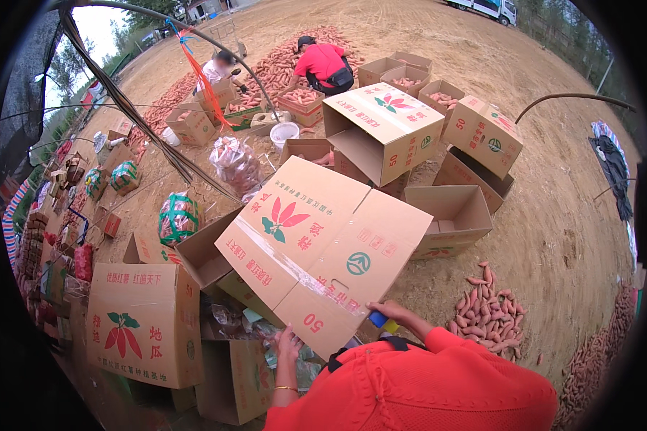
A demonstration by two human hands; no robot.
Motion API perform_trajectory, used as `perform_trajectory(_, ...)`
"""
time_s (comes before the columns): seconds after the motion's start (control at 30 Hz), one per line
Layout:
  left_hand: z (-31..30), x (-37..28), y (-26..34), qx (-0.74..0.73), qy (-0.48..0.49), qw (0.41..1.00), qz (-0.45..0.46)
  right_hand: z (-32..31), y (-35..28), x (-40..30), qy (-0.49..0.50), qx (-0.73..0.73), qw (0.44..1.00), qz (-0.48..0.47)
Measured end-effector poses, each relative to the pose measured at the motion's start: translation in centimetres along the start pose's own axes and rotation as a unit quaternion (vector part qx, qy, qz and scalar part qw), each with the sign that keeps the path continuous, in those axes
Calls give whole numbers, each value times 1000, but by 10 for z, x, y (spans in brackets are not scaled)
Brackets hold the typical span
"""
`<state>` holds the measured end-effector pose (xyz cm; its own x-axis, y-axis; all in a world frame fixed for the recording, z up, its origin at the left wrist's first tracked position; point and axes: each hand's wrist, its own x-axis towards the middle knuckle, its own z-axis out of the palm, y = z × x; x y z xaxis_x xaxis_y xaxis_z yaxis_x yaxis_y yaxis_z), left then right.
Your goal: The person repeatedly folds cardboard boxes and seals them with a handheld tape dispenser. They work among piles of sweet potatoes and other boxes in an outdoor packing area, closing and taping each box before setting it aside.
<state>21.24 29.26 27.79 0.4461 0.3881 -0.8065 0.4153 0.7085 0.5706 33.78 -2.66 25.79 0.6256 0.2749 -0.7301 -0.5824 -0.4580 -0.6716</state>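
A large printed cardboard box (323, 242) spans the space in front of me, with a strip of clear tape (280, 258) across its printed faces. My left hand (288, 343) is at its near left edge, fingers against the cardboard. At the near right edge, my right hand (391, 312) grips the box. Beneath that hand shows a blue and yellow object (378, 319), partly hidden, whose kind I cannot tell. Another printed box (135, 323) stands left of my left hand, and an open box (234, 377) lies on its side below it.
Several open cardboard boxes (453, 215) stand beyond and right. Sweet potatoes (488, 318) lie piled on the dirt at right. Two people crouch by a larger sweet potato heap (280, 64). Filled plastic bags (236, 164) and a white bucket (284, 134) stand mid-left. A cable bundle (124, 102) slants across.
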Motion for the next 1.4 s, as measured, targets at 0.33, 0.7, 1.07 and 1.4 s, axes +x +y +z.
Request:
perform_trajectory(0.33, -10, 61, -31, -34, -122, 992, 13, 7, 25, 23, 25, -8, 998, -52)
perform_trajectory(0.7, -10, 45, -17, -99, -112, 989, 17, -129, 38, -54, 167, -158, 973, 14)
perform_trajectory(1.07, -36, 70, -44, -158, -76, 984, -10, -287, -171, -7, 382, -229, 871, -208)
perform_trajectory(1.4, 11, 22, -50, -171, -15, 985, 36, -387, -363, 206, 375, -421, 753, -339)
